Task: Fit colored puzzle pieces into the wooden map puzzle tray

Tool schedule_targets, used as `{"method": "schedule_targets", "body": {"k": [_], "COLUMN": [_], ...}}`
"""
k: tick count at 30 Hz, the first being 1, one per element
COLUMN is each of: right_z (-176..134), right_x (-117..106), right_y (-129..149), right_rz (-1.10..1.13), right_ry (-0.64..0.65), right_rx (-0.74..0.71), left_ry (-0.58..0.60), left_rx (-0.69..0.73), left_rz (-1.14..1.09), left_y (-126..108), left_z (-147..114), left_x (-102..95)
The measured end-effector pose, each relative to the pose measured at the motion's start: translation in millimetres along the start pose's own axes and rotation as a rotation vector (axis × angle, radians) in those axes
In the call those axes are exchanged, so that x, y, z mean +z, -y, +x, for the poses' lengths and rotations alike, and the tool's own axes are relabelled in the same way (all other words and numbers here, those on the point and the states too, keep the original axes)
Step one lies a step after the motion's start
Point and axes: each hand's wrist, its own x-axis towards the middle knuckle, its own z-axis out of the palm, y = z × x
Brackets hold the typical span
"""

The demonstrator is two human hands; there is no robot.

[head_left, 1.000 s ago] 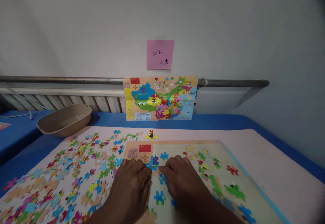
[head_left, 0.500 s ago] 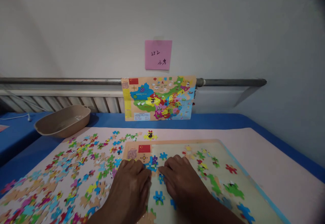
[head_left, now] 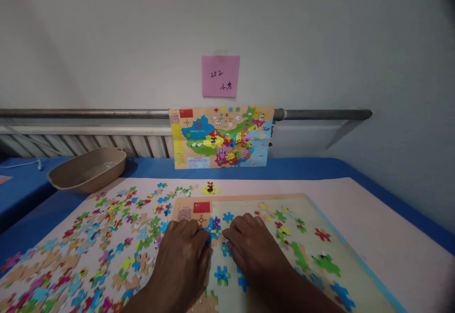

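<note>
My left hand (head_left: 183, 256) rests on the left part of the puzzle board (head_left: 298, 237), fingers curled, thumb and index at joined blue puzzle pieces (head_left: 213, 230) that carry a purple grape picture. Facing it, my right hand (head_left: 250, 244) is closed too, its fingertips just right of those pieces; whatever is between them is hidden. A loose blue piece (head_left: 228, 217) lies above the gap between the hands. Beneath the right hand, another blue piece (head_left: 225, 249) is partly covered, and one more (head_left: 222, 275) lies lower. The flag corner section (head_left: 201, 208) sits assembled above my left hand.
Many loose puzzle pieces (head_left: 103, 237) are spread left of the board. Green, red and blue pieces, including a red one (head_left: 323, 235), lie on its right half. A printed map (head_left: 223, 138) stands against the wall pipe (head_left: 327, 114). A brown basin (head_left: 88, 168) sits back left.
Both hands have shifted very slightly upward over the board, keeping their curled posture. More of a blue piece below my right hand now shows.
</note>
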Motion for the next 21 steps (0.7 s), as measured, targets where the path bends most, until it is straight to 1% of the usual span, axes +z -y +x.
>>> {"method": "schedule_targets", "body": {"k": [6, 9, 15, 21], "right_z": [4.3, 6.5, 10.3, 10.2], "right_x": [3.7, 0.0, -9.7, -9.4], "right_y": [-1.8, -0.7, 5.7, 4.9], "right_rz": [-0.03, -0.011, 0.062, 0.077], "right_ry": [0.031, 0.048, 0.12, 0.125], "right_rx": [0.031, 0.043, 0.096, 0.114], "left_ry": [0.032, 0.057, 0.096, 0.106], "left_rx": [-0.023, -0.034, -0.056, -0.046], "left_rz": [0.034, 0.041, 0.057, 0.059], "left_y": [-3.0, -2.8, 0.7, 3.5], "left_z": [5.1, 6.4, 9.7, 12.5], "left_x": [-1.7, -2.9, -3.0, -4.1]}}
